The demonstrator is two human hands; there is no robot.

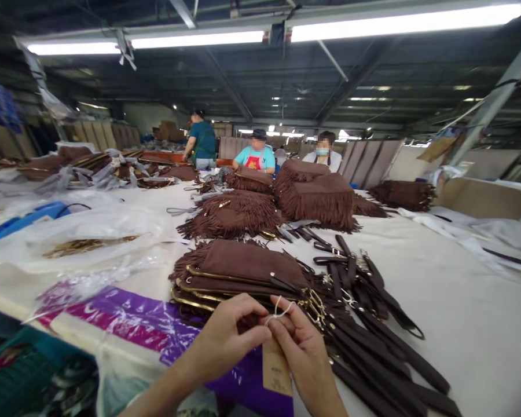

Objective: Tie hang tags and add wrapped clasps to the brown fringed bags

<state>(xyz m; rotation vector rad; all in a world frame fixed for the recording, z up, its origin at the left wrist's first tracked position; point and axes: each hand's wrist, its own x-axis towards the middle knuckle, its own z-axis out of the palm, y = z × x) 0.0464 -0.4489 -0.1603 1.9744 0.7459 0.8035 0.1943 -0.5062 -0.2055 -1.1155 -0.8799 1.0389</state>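
Note:
My left hand (226, 339) and my right hand (301, 344) meet at the table's near edge, fingers pinched together on a thin white string loop (278, 310). A tan paper tag (276, 368) hangs from that string between my hands. Right behind my fingers lies a stack of brown suede fringed bags (243, 272) with gold trim. Their dark brown straps (373, 324) with gold clasps spread out to the right of my right hand.
More piles of brown fringed bags (321, 200) cover the long white table (460, 313). Clear plastic bags (82, 237) and a purple one (125, 321) lie at left. A teal crate (21, 370) sits at lower left. Three people (257, 153) work at the far end.

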